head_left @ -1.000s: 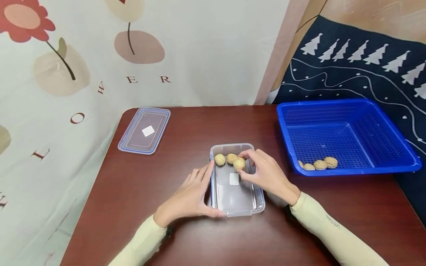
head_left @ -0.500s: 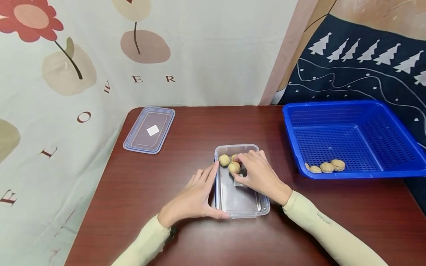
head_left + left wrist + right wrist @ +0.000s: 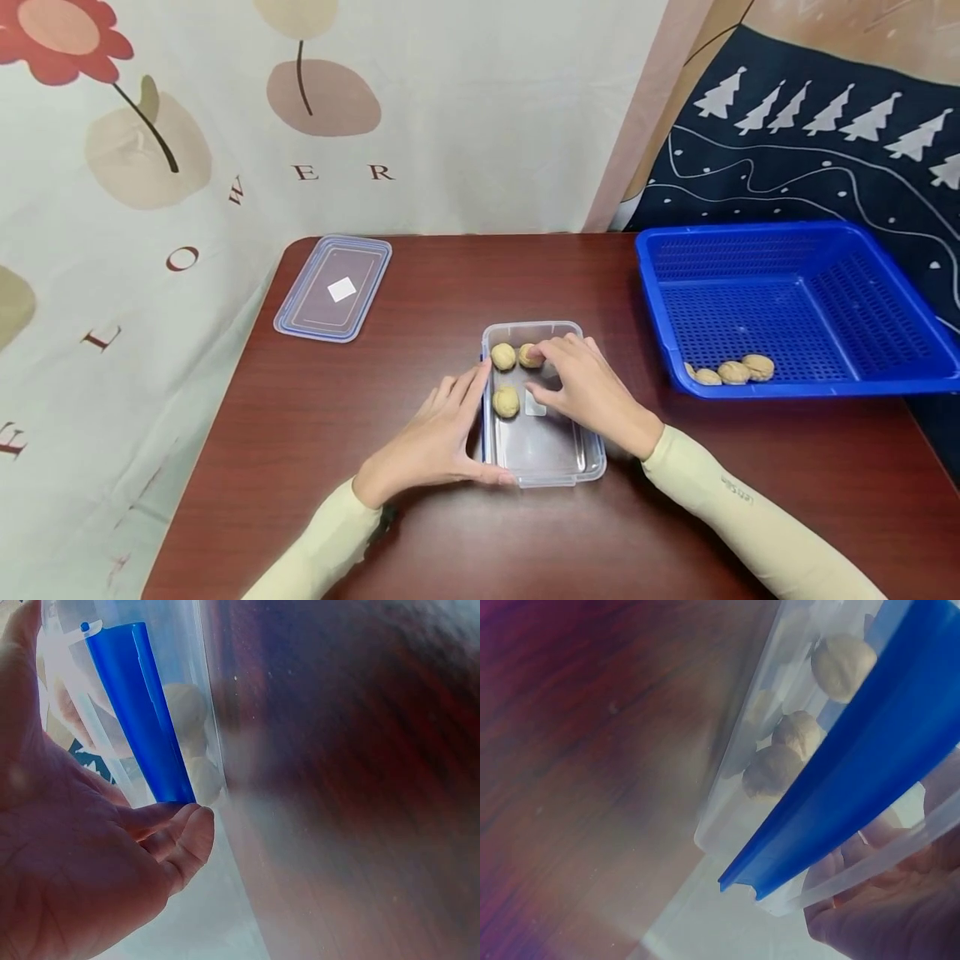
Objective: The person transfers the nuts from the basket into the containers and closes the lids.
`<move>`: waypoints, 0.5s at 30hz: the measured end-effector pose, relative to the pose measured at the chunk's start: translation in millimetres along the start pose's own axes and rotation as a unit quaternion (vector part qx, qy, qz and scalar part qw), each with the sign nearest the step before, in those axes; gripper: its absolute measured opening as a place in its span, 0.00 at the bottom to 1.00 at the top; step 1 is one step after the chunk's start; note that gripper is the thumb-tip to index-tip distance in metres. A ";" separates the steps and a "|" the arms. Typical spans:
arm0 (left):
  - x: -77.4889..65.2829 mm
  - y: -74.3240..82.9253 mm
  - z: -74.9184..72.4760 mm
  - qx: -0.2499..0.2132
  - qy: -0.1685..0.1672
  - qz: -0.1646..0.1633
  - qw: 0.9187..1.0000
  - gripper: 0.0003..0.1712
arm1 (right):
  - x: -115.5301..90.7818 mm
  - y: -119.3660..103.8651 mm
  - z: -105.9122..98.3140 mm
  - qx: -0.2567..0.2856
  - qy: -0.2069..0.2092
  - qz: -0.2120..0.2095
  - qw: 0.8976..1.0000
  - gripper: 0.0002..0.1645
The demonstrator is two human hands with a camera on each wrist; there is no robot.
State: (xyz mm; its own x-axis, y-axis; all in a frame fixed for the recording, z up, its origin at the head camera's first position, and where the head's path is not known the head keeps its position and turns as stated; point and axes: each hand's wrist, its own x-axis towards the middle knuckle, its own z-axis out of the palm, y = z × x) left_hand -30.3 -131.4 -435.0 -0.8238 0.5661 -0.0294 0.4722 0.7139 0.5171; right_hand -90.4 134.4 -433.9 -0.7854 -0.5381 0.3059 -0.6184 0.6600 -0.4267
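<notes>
Inside the clear plastic food container (image 3: 540, 454) lie three walnuts. Two are near its far end, a walnut (image 3: 503, 357) at the left corner and another walnut (image 3: 529, 356) beside it; a third walnut (image 3: 506, 402) sits nearer, by the left wall. My right hand (image 3: 588, 383) is over the container, thumb and index finger apart with nothing between them, the index tip overlapping the second walnut. My left hand (image 3: 431, 442) rests along the container's left side with straight fingers, its thumb at the near edge. A blue side latch (image 3: 142, 712) shows beside the left fingertips.
On the right stands a blue plastic basket (image 3: 660, 312) with several walnuts (image 3: 733, 372) in its near left corner. The container's lid (image 3: 322, 312), with a white label, lies at the back left of the brown table (image 3: 442, 287). Printed cloths hang behind.
My right hand has let go of a walnut, which now sits nearer and further left, by the container's left wall. The right thumb and index finger have parted. My left hand stays at the container.
</notes>
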 end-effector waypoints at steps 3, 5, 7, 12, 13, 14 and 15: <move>4.4 0.3 1.5 -0.013 0.004 0.001 1.000 0.88 | -2.4 1.5 -5.4 0.019 0.004 0.007 1.000 0.20; 7.4 0.7 2.7 -0.020 0.006 0.002 1.000 0.88 | -4.1 2.7 -8.9 0.030 0.006 0.011 0.999 0.21; 9.5 0.7 3.5 -0.027 0.009 0.003 1.000 0.89 | -5.4 3.7 -11.3 0.039 0.009 0.014 0.999 0.22; 8.5 -0.1 1.2 -0.034 0.007 0.001 0.999 0.90 | -8.0 4.7 -15.0 0.055 0.014 0.026 0.998 0.22; 7.7 -0.4 0.5 -0.034 0.006 0.000 0.999 0.90 | -8.7 4.7 -16.2 0.056 0.015 0.030 0.998 0.22; 7.0 -0.5 0.0 -0.035 0.004 -0.001 0.999 0.90 | -9.7 4.9 -17.5 0.055 0.017 0.034 0.998 0.21; 6.6 -0.6 -0.4 -0.035 0.003 -0.001 0.999 0.90 | -10.9 5.3 -19.5 0.055 0.020 0.039 0.998 0.21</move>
State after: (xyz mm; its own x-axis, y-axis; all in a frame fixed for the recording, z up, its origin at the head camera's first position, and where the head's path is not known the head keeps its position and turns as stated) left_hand -36.2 -128.2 -435.2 -0.8271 0.5615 -0.0255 0.4472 0.6848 0.5754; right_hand -85.6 153.9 -422.9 -0.8328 -0.4651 0.3003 -0.5502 0.6358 -0.5413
